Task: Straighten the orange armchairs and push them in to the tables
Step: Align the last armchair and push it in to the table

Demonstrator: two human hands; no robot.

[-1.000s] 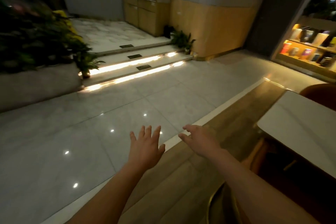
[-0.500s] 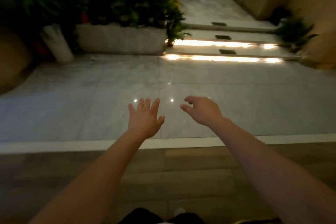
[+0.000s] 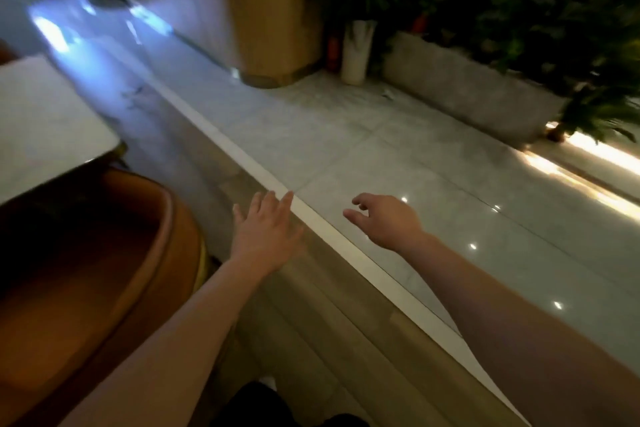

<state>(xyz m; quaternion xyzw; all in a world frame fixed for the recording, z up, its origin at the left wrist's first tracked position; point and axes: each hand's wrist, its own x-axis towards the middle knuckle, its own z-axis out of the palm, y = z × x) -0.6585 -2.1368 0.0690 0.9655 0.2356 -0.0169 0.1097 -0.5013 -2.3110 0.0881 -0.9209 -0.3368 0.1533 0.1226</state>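
The orange armchair lies at 8 o'clock from the left hand, with its seat facing the bench at 10 o'clock. The left hand, fingers straight and empty, is nearer. The right hand, loosely curled, holds nothing.

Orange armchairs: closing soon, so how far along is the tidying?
Done: nothing clearly; the one orange armchair in view sits by the white table, alignment unclear. In hand: nothing; left hand and right hand are open over the floor. Left: probably pushing it in.
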